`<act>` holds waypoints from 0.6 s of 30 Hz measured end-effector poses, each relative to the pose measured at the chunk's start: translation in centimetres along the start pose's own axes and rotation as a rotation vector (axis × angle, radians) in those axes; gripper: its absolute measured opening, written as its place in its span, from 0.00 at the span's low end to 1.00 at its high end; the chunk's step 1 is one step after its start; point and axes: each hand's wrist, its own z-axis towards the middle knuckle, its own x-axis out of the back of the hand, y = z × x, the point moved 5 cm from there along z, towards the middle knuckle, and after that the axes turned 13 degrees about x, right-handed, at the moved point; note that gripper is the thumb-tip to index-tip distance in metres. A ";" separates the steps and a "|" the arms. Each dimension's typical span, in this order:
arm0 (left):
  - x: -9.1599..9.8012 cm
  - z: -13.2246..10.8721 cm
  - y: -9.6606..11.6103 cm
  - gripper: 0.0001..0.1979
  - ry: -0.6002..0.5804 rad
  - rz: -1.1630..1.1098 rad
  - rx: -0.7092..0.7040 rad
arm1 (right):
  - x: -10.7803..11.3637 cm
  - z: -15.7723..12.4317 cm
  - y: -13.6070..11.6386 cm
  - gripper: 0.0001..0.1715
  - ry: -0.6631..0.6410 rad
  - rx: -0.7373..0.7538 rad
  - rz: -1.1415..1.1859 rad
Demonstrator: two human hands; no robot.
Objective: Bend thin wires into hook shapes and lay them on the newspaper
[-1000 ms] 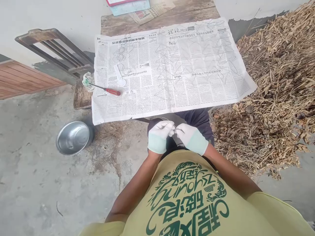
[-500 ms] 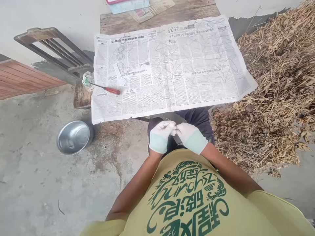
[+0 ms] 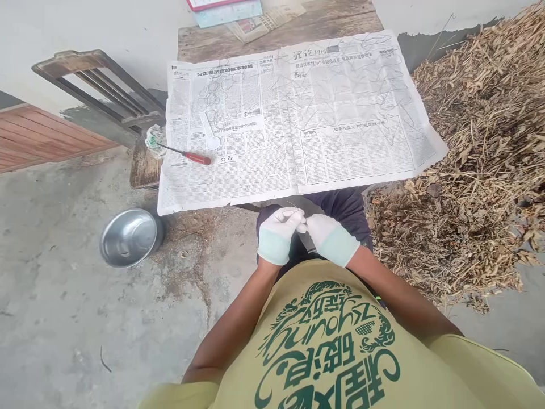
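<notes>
Both hands wear white gloves with pale green cuffs and meet over my lap, just below the table edge. My left hand (image 3: pixel 279 234) is closed in a pinch on a thin wire (image 3: pixel 293 204), whose free end sticks up past the fingers. Against its fingertips, my right hand (image 3: pixel 330 236) is pinched too, at what seems to be the same wire; the rest of it is hidden by the gloves. Beyond them a newspaper (image 3: pixel 255 176) covers the table front, with several thin bent wires (image 3: pixel 394 133) in zigzags and loops on it.
On the newspaper's left lie a red-handled screwdriver (image 3: pixel 198 158) and a white spoon-like piece (image 3: pixel 213 142). A wooden chair (image 3: pixel 145 170) holds a crumpled cloth (image 3: pixel 154 140). A metal pot (image 3: pixel 130 237) stands on the concrete floor. Dry plant stalks (image 3: pixel 460 216) are heaped at the right.
My hands stay together over my lap, with the right fingers shifting slightly at the wire. The view has moved a little, so the table and chair appear slightly further right.
</notes>
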 end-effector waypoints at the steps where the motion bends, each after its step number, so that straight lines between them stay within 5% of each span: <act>1: 0.0 0.0 0.1 0.11 -0.004 0.004 -0.001 | 0.0 -0.2 0.1 0.11 0.041 0.005 0.019; 8: -0.4 -0.1 0.3 0.15 -0.085 -0.012 0.007 | 0.9 -2.4 1.0 0.21 0.370 0.044 0.464; 13: -0.7 0.0 0.1 0.16 -0.173 0.004 0.040 | 1.9 -3.2 0.7 0.20 0.355 0.043 0.808; 18: -0.6 0.2 -0.2 0.20 -0.191 -0.097 0.089 | 2.8 -3.5 0.7 0.17 0.409 0.005 0.912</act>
